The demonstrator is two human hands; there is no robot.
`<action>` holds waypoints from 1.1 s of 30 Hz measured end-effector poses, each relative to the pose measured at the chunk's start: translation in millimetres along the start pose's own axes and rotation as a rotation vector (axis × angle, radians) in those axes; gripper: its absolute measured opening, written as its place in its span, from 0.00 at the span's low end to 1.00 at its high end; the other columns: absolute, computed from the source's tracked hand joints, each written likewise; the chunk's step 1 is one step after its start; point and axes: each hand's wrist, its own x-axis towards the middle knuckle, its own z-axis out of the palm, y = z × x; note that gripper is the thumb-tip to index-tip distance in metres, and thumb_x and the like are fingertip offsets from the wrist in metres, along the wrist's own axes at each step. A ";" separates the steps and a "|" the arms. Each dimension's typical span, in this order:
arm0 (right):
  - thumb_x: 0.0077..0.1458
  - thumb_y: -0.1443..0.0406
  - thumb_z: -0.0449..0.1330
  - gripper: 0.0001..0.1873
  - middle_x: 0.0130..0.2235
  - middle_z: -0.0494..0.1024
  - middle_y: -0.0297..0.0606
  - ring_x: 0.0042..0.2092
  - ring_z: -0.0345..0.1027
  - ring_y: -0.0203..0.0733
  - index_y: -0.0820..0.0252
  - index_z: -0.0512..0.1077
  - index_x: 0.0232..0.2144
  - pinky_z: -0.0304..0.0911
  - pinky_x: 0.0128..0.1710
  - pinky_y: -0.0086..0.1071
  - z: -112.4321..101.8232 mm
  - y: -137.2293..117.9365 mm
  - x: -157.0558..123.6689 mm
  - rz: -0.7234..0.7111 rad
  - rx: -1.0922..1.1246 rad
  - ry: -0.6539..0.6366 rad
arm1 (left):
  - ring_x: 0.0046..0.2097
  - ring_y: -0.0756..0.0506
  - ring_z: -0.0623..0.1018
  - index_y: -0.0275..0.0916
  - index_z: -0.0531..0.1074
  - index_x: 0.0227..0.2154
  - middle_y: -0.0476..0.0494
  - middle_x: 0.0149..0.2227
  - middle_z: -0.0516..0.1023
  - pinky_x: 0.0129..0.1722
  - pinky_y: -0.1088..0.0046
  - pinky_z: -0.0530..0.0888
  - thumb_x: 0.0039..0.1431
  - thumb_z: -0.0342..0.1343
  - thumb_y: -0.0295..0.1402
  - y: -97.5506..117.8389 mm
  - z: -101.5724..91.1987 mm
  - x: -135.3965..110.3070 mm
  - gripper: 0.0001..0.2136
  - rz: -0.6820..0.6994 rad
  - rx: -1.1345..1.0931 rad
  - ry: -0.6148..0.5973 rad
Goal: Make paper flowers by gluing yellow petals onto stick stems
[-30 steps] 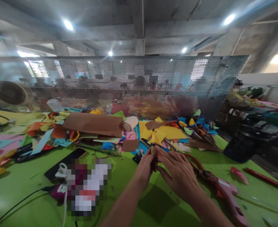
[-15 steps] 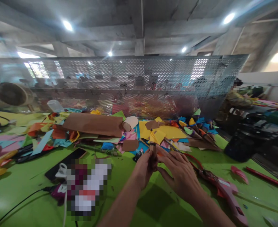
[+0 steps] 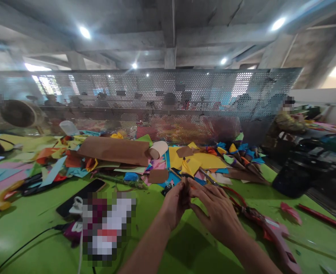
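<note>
My left hand [image 3: 175, 203] and my right hand [image 3: 217, 212] meet over the green table [image 3: 31, 224], a little right of centre. Both pinch a small paper piece with a yellow pointed top [image 3: 186, 169] that sticks up above the fingertips. The left fingers are curled round its lower brown part. The right fingers are pressed against it from the right side. What lies between the palms is hidden.
A pink glue gun [image 3: 273, 234] lies just right of my right hand. A phone [image 3: 80, 192] and a blurred pack lie to the left. Coloured paper scraps, a brown sheet [image 3: 113, 150] and paper cones [image 3: 239, 158] crowd the back. A perforated metal screen stands behind; a person sits at far right.
The hands stay together on the paper piece, shifting only slightly. The view has drifted a little.
</note>
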 end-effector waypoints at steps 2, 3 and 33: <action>0.61 0.64 0.58 0.10 0.62 0.68 0.38 0.55 0.66 0.49 0.53 0.70 0.45 0.58 0.49 0.42 -0.5 0.4 -0.6 -0.002 0.004 0.007 | 0.24 0.53 0.68 0.37 0.72 0.33 0.52 0.26 0.73 0.24 0.76 0.61 0.47 0.66 0.39 0.3 -1.1 1.1 0.14 -0.009 -0.013 0.006; 0.61 0.64 0.58 0.10 0.63 0.68 0.38 0.55 0.66 0.49 0.53 0.70 0.45 0.58 0.49 0.43 -0.6 0.7 -0.7 -0.002 0.005 0.008 | 0.24 0.53 0.68 0.37 0.72 0.34 0.51 0.26 0.73 0.24 0.76 0.61 0.48 0.65 0.39 0.5 -1.5 1.5 0.14 -0.015 -0.014 0.007; 0.61 0.64 0.58 0.09 0.60 0.71 0.39 0.54 0.67 0.48 0.54 0.70 0.44 0.59 0.49 0.42 -1.2 -1.1 0.1 0.000 0.036 0.034 | 0.21 0.55 0.65 0.37 0.71 0.34 0.53 0.24 0.71 0.22 0.78 0.59 0.52 0.63 0.39 3.1 1.5 -0.6 0.12 -0.056 -0.028 0.047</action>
